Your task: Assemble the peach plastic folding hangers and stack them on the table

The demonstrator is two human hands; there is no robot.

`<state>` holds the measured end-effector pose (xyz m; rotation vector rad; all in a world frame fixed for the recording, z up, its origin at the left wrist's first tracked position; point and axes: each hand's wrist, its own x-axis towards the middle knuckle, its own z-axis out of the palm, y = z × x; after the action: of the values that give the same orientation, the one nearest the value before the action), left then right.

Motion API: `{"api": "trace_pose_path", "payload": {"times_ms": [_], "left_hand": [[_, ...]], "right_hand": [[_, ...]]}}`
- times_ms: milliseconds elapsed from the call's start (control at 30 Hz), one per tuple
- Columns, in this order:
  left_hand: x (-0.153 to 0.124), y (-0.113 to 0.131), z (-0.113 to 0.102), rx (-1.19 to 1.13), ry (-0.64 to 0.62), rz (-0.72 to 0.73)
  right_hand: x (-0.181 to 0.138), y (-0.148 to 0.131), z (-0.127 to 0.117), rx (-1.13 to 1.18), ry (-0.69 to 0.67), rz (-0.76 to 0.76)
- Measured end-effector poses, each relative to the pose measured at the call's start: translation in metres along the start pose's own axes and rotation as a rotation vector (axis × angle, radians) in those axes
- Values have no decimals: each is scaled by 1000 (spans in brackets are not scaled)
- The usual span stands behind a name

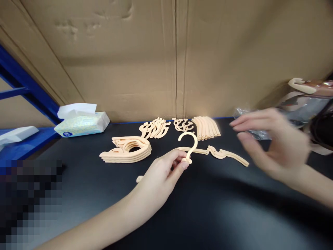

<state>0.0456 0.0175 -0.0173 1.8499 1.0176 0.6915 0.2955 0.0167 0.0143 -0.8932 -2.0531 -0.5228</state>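
My left hand (166, 170) is closed around the base of a cream plastic hanger hook (194, 146), whose curve points up. A small cream end (139, 178) shows beside my left forearm; whether it joins the hook is hidden. Just behind the hook lie a straight cream hanger arm (199, 150) and a curved hanger arm (230, 155). Raised at the right, my right hand (278, 146) is blurred, its fingers stretched out with nothing between them. To the left sits a stack of folded cream hangers (135, 152).
Along the back of the black table (192, 215) lie piles of hanger arms (156, 127), hooks (183, 124) and straight arms (206, 127). A tissue pack (83, 123) stands at back left. Clear plastic wrap (241, 113) and a bag (301, 102) are at right, before a cardboard wall (130, 62).
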Motion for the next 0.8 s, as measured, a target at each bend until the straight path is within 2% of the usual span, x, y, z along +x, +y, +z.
{"api": "trace_pose_path", "payload": {"times_ms": [133, 233, 300, 433, 667, 733, 800], "left_hand": [[5, 6, -4, -463, -166, -249], [8, 7, -7, -577, -177, -329], [9, 5, -8, -603, -156, -330], [10, -3, -7, -595, -152, -293], [6, -9, -2, -544, -140, -233], [6, -11, -1, -534, -138, -219], [6, -14, 1, -526, -148, -201]], "right_hand": [[-16, -1, 35, 5, -292, -7], [-25, -1, 53, 53, -478, -50], [-28, -2, 58, 56, -536, -89], [-31, -6, 59, 37, -539, -126], [-31, -16, 57, -54, -498, -103], [-30, -16, 55, -58, -452, -112], [-33, -20, 46, -35, -349, -162]]}}
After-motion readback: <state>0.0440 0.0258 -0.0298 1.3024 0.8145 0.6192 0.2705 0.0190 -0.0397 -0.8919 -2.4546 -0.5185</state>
